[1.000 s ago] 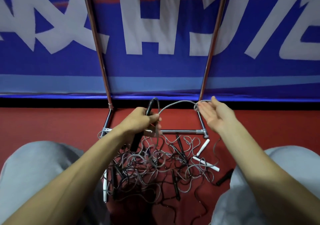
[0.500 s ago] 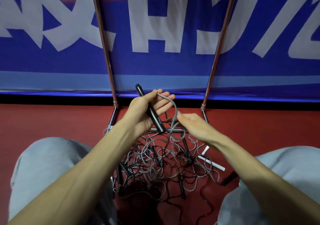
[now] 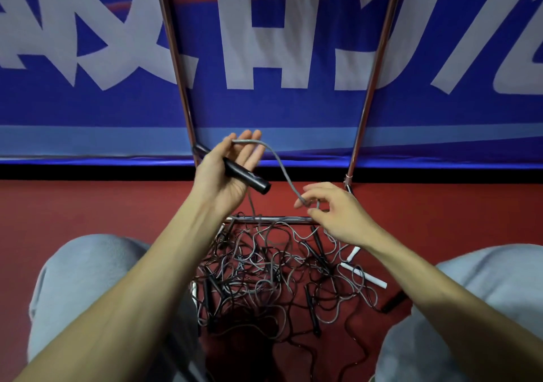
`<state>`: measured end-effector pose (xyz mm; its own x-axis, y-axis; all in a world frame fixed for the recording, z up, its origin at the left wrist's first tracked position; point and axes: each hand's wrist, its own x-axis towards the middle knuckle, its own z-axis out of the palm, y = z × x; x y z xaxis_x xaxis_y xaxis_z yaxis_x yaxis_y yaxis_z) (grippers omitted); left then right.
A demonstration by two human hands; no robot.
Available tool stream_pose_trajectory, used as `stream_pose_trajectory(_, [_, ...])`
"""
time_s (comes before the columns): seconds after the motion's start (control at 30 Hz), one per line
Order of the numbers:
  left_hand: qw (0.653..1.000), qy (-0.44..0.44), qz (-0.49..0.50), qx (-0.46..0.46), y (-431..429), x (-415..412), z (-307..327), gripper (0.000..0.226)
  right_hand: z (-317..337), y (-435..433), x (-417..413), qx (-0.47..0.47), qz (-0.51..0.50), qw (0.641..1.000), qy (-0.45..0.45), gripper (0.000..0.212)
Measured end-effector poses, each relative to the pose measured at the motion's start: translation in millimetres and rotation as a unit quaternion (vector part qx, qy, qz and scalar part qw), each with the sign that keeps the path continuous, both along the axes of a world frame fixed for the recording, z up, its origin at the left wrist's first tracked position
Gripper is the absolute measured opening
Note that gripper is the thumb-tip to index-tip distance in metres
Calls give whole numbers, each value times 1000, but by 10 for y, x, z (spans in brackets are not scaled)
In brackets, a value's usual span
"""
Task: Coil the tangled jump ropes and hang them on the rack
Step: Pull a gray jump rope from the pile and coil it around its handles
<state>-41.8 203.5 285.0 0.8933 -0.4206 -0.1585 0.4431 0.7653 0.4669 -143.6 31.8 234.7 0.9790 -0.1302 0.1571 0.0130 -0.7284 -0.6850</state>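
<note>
The grey rope (image 3: pixel 279 164) runs in a sagging arc between both hands, above the far edge of the red floor (image 3: pixel 88 205). The left hand (image 3: pixel 226 176) is turned palm up with its fingers straight and slightly spread. The rope drapes over the fingertips, and the thumb lies over the black handle (image 3: pixel 249 177), pinning it slantwise across the palm. Lower and to the right, the right hand (image 3: pixel 338 214) pinches the rope between thumb and forefinger, its other fingers loosely curled and apart. The tangled pile of jump ropes (image 3: pixel 264 273) lies on the floor beneath the hands, just on the near side of the base bar of the rack (image 3: pixel 273 220), between the person's two knees (image 3: pixel 73 278). Two white handles (image 3: pixel 364 277) lie at the pile's right edge. The rack's two uprights rise against the blue banner (image 3: pixel 293 111), with open room between them above the hands. Bare floor stretches toward the left and right edges.
</note>
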Motion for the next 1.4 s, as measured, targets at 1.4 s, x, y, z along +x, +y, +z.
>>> stream_pose_trajectory(1.4, [922,-187,-167,294,-170,-396,-46,14,142,-266,74,385,-186,899,93,27])
